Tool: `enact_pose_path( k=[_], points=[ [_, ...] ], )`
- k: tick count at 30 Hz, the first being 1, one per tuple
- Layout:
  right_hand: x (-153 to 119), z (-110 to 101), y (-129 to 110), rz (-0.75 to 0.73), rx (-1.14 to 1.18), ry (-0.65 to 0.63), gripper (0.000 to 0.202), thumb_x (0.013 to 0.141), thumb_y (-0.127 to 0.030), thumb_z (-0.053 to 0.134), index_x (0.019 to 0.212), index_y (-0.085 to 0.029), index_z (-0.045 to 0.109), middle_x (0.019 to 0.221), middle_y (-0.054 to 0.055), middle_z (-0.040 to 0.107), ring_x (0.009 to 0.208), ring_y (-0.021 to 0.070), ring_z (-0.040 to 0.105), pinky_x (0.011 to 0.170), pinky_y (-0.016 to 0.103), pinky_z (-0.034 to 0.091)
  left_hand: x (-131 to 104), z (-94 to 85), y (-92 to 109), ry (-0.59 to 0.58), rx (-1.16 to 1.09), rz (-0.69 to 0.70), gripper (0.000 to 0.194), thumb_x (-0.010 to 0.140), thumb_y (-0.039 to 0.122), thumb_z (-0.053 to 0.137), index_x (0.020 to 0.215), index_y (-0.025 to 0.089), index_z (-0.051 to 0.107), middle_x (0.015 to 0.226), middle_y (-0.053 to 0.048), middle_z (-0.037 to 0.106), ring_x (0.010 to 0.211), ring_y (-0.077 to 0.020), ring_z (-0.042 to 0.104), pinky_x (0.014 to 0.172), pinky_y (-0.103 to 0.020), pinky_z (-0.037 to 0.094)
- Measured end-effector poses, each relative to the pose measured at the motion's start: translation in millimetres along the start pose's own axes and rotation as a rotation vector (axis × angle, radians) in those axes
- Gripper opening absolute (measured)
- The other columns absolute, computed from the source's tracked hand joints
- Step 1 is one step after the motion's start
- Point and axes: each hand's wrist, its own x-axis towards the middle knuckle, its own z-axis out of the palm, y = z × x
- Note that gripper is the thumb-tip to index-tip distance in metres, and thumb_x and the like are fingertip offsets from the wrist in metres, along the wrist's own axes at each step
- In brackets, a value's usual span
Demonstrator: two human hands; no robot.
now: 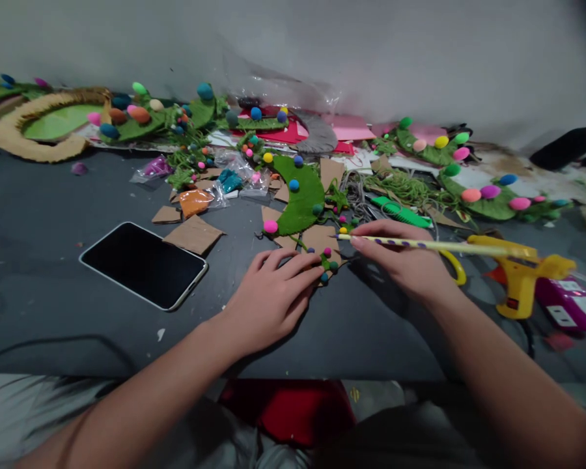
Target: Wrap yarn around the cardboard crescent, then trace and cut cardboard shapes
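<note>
My right hand (405, 260) is closed around a long pale yellow pencil (430, 245) with purple marks. Its dark tip points left, over a piece of brown cardboard (317, 236). Fingers spread and lying low, my left hand (278, 296) rests its fingertips on a small green felt star (328, 262) dotted with coloured balls, which lies on cardboard. Just beyond the hands is a green felt crescent (305, 198) carrying blue, yellow and pink balls. Another small green star (338, 197) lies to its right.
A smartphone (146, 264) lies at left beside a cardboard scrap (194, 234). At right are a yellow glue gun (516, 277), a purple power strip (571, 303) and a green cutter (401, 212). Green yarn (415, 185), decorated crescents (483, 195) and a beige ring (43, 124) line the wall.
</note>
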Motion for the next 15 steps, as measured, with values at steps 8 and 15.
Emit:
enact_pose_path(
  k=[8, 15],
  points=[
    [43.1, 25.1, -3.7, 0.004, 0.179, -0.308, 0.048, 0.075, -0.064, 0.082, 0.084, -0.021, 0.064, 0.067, 0.002, 0.071, 0.058, 0.0174, 0.068, 0.056, 0.029, 0.055, -0.2, -0.4, 0.2, -0.013, -0.031, -0.013, 0.042, 0.103, 0.023, 0.048, 0.144, 0.026, 0.059, 0.147, -0.002, 0.063, 0.129, -0.027, 0.051, 0.105, -0.048, 0.035],
    [40.8, 34.9, -0.2, 0.001, 0.122, -0.214, 0.045, 0.075, -0.06, 0.084, 0.075, -0.021, 0.061, 0.055, 0.0, 0.067, 0.048, 0.0187, 0.065, 0.047, 0.029, 0.05, 0.2, -1.8, 1.9, -0.02, -0.063, -0.044, 0.039, 0.104, 0.025, 0.046, 0.14, 0.027, 0.061, 0.146, 0.004, 0.064, 0.129, -0.025, 0.051, 0.105, -0.046, 0.035]
  ],
)
